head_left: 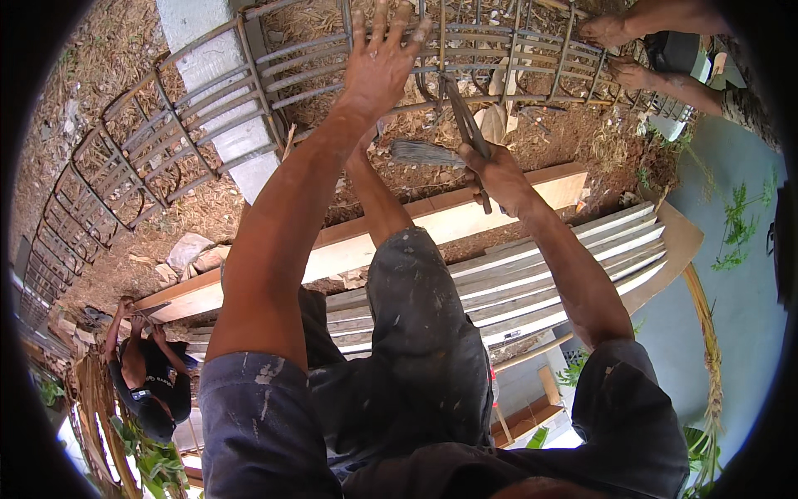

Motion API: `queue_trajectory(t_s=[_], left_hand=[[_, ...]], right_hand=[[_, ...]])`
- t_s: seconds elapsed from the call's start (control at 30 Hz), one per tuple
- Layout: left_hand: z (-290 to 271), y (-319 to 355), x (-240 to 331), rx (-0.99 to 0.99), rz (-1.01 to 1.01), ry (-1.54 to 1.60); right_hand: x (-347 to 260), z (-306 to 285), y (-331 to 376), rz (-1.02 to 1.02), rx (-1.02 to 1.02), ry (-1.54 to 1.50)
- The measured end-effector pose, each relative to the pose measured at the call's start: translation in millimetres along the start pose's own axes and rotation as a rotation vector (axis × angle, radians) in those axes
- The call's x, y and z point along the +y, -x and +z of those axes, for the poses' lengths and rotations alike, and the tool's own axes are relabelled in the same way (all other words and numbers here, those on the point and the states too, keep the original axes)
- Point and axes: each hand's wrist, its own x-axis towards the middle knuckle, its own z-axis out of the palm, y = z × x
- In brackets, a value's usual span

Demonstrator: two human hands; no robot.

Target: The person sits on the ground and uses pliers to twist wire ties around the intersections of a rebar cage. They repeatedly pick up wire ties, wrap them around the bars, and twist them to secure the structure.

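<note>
Rebar cage [260, 83]: spans the top of my head view, its curve partly lens bend, above soil and dry litter; it crosses a pale block [204, 66], though from my distant seat I cannot tell whether it bears on it
Left hand [381, 71]: fingers spread over the long bars, grasping nothing; if the cage rolls, I judge those fingers could be pinched, because the palm lies over the steel rather than wrapped round it
Right hand [499, 176]: clenched on the handles of the pincers [455, 98]; a hard twist or a weak squeeze could send the tool skidding toward the left hand nearby
Pincer tips: at a bar crossing; I cannot tell whether they bite wire; too shallow a bite would slip, too many turns would snap a tie
Wire bundle [426, 152]: dark strands just beside the right hand; whether any finger holds them I cannot tell; their ends could snag or scratch
Co-worker: upper hand [605, 32] and lower hand [632, 73] at the cage's right stretch; an unannounced tug there could shift the bars
Plank [465, 208]: lies close by the wearer's leg [420, 283]; a careless step could trip on it
</note>
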Motion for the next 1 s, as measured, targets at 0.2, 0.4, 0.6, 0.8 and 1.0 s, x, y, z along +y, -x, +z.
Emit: queue_trajectory(t_s=[0.2,0.4,0.6,0.8,1.0], left_hand=[[-55,17,53,-0.745,-1.227,2.053],[-30,3,115,-0.481,-1.224,2.753],[-39,-9,123,-0.337,-1.448,2.633],[-29,-22,151,-0.154,-1.659,2.448],[-20,-41,176,-0.104,-1.822,1.991]], right_hand=[[-6,-4,8,0.142,-0.424,-0.938],[-12,-29,20,0.179,-0.406,-0.605],[-30,-19,44,0.037,0.09,0.187],[-12,8,53,-0.262,0.641,1.097],[9,-35,24,-0.248,0.343,0.674]])
